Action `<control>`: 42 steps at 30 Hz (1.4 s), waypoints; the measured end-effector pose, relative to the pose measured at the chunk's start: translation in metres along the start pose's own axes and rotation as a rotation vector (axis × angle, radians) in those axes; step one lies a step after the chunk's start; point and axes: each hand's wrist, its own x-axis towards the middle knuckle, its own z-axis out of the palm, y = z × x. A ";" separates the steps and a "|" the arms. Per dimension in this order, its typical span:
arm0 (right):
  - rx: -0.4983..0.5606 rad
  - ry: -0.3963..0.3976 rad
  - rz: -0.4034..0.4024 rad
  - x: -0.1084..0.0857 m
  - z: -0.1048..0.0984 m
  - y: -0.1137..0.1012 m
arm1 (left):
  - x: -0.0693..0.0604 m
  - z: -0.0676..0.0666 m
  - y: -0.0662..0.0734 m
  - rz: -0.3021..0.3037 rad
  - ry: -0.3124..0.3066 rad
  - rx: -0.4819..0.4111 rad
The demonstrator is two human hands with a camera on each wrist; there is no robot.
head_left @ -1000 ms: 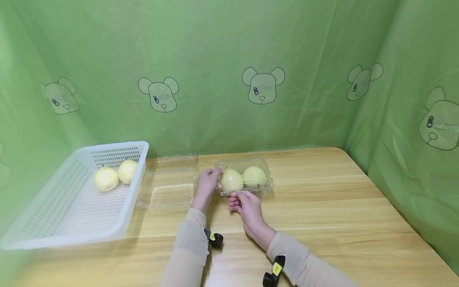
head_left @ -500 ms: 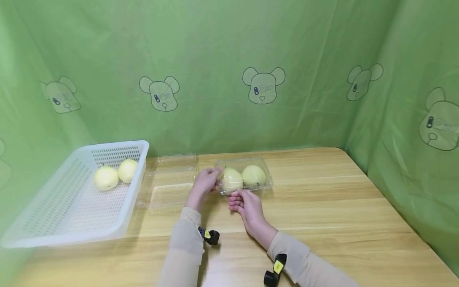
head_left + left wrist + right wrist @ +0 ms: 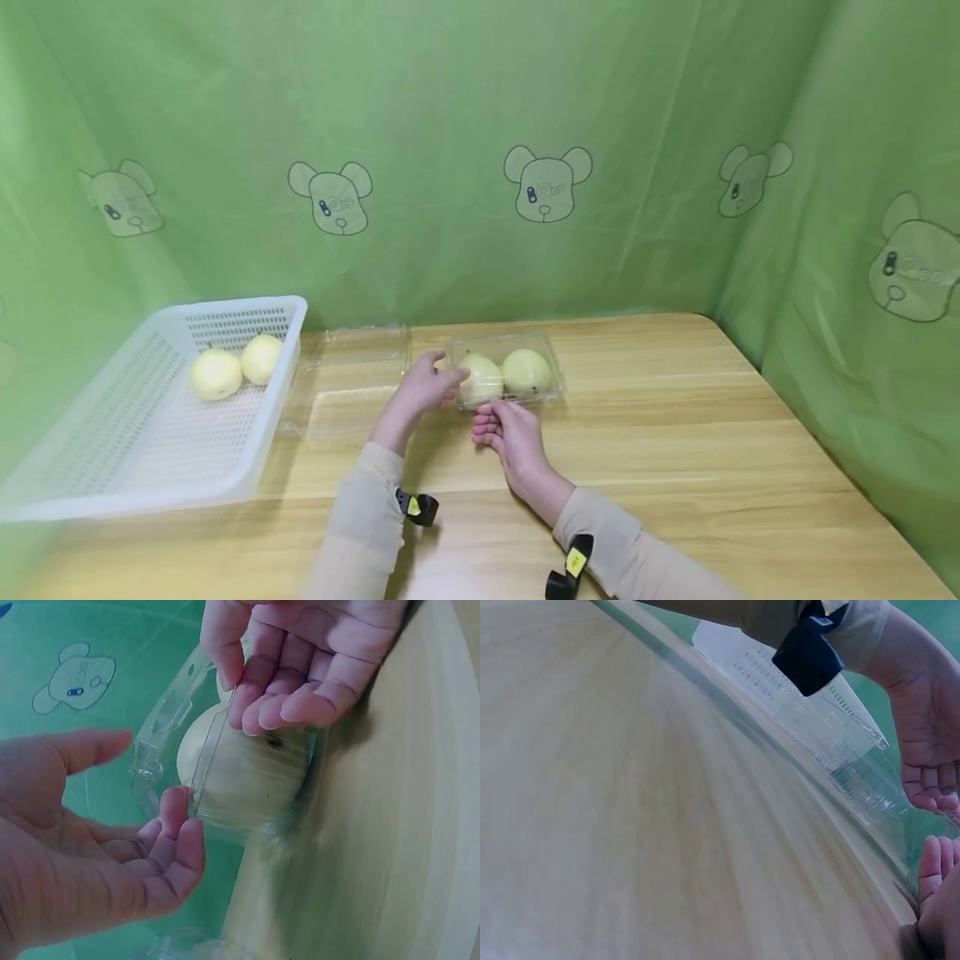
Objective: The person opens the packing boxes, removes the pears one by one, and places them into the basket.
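Note:
Two pale yellow-green round fruits (image 3: 527, 372) sit inside a clear plastic box (image 3: 557, 385), its cover over them. At the box's left end is the left hand (image 3: 424, 385), thumb and fingers spread apart; in the left wrist view that hand (image 3: 97, 847) has its fingertips against the clear edge. The right hand (image 3: 519, 437) pinches the front edge of the box between thumb and forefinger, its other fingers curled. The left wrist view shows this right hand (image 3: 300, 660) above a fruit (image 3: 244, 769). Only part of the right hand (image 3: 941, 892) shows in the right wrist view.
A white perforated basket (image 3: 251, 450) on the left holds two more fruits (image 3: 216, 374). Between basket and left hand lies another clear plastic box (image 3: 356, 387), empty and opened out. Green cloth (image 3: 450, 250) hangs behind the wooden table (image 3: 675, 467).
The left hand has loosened from the box's left end, its thumb and fingers parting, and its forearm has shifted left. The right hand keeps its pinch on the front edge.

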 end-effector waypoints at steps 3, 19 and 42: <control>-0.005 -0.012 -0.006 0.000 0.000 0.000 | -0.003 -0.003 -0.001 0.043 -0.050 0.038; -0.013 -0.001 -0.008 0.000 0.001 0.004 | -0.008 -0.006 -0.005 0.257 0.005 0.482; -0.032 -0.009 -0.012 -0.001 0.002 0.002 | 0.005 -0.013 0.023 0.481 -0.248 0.759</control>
